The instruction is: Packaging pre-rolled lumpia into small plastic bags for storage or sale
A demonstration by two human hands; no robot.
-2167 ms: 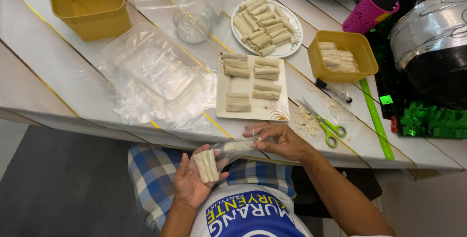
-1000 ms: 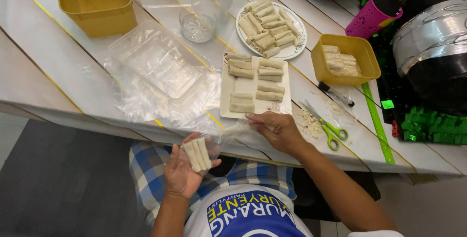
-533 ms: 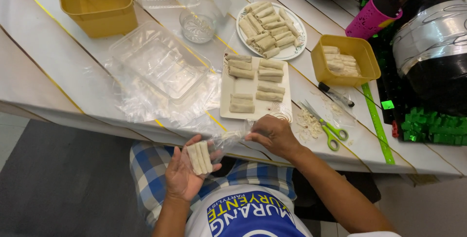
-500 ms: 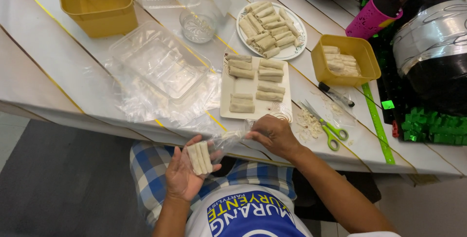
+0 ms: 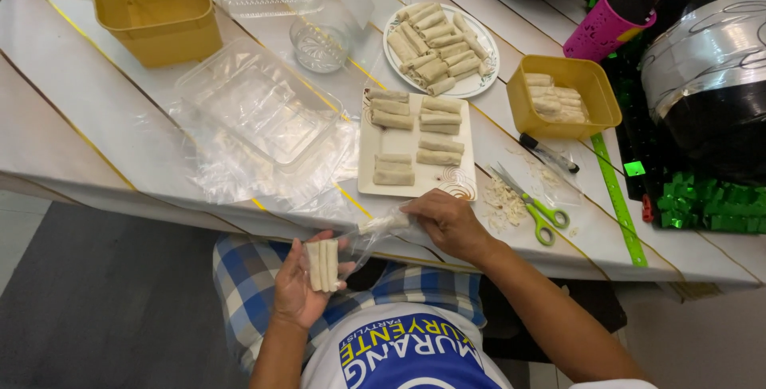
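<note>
— What lay in the clear plastic bag [image 5: 363, 237]?
— Pale spring rolls [image 5: 322, 265], packed side by side at its closed end, standing roughly upright.
— And the bag itself?
— Stretched thin, its open end twisted toward the table edge, over the lap.

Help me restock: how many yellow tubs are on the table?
2. One yellow tub stands at the table's far left corner; the other yellow tub sits right of the round plate, holding rolls.

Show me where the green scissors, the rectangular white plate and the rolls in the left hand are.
green scissors [image 5: 546, 218]: head view, on the green handles.
rectangular white plate [image 5: 371, 150]: head view, on a bare part by its left edge.
rolls [image 5: 322, 265] in the left hand [image 5: 299, 297]: head view, on the middle of the bundle.
</note>
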